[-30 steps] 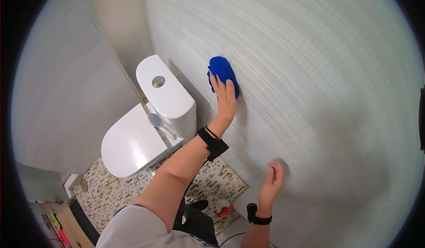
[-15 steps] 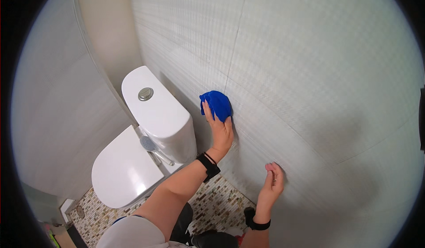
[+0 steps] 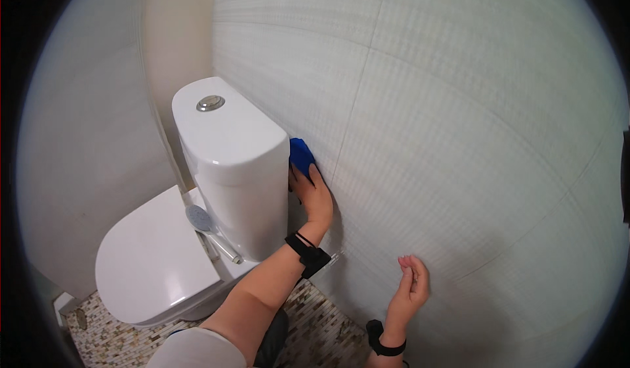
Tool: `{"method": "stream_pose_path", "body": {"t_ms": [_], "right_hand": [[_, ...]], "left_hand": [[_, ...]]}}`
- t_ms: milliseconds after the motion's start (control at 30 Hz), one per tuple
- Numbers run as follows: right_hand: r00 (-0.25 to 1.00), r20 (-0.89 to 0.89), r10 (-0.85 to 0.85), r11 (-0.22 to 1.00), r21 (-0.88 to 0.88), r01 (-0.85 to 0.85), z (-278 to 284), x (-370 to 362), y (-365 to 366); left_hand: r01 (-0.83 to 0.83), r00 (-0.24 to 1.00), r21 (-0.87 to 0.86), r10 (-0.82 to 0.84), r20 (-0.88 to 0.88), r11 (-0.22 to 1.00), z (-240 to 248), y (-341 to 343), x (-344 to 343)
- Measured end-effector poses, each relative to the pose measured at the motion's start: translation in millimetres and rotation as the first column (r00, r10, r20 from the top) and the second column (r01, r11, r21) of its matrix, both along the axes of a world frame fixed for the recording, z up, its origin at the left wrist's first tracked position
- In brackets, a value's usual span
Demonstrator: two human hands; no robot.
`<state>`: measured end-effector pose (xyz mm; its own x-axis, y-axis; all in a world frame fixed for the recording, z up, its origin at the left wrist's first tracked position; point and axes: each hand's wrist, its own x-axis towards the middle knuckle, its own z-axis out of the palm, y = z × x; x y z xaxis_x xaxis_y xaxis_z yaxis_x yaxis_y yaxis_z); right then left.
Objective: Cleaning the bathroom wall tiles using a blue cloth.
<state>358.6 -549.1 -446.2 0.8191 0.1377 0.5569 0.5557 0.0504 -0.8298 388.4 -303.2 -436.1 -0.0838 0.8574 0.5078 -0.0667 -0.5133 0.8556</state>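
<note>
Her left hand [image 3: 314, 194] presses a blue cloth [image 3: 301, 154], bunched lengthwise up the tiled wall [image 3: 459, 138] beside the cistern [image 3: 230, 158], while the right hand [image 3: 411, 286] rests loosely curled, empty.

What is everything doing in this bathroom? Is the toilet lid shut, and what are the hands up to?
Toilet lid: shut.
Cistern: lid on, flush button on top.
Blue cloth: pressed on the tiled wall, beside the cistern.
Left hand: flat on the blue cloth.
Right hand: fingers curled, resting against the wall, holding nothing.
Hand shower: lying beside the cistern.
</note>
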Motion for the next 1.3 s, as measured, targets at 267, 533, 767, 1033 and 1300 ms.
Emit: {"method": "stream_pose_path", "body": {"t_ms": [267,533,767,1033,1300], "right_hand": [[0.996,0.086,0.001,0.998,0.059,-0.006,-32.0,6.5,-0.6],[0.994,0.098,-0.043,0.997,0.068,0.036,-17.8,2.5,-2.7],[0.992,0.094,-0.081,0.994,0.080,0.073,-27.1,7.5,-12.1],[0.993,0.061,-0.101,0.989,0.116,0.093,-24.7,3.7,-12.3],[0.988,0.100,-0.114,0.989,0.105,0.104,-27.0,3.8,-14.0]], "left_hand": [[-0.027,0.997,0.004,0.027,-0.069,1.000,-12.2,0.1,0.9],[0.092,0.992,0.517,-0.121,0.023,0.851,116.8,-27.7,-8.0],[0.055,0.991,0.710,-0.125,0.046,0.702,188.5,-38.8,1.1],[0.094,0.994,0.813,-0.098,-0.045,0.574,107.4,-45.2,-2.2],[0.271,0.962,0.825,-0.155,-0.223,0.496,27.5,-58.6,-12.7]]}}
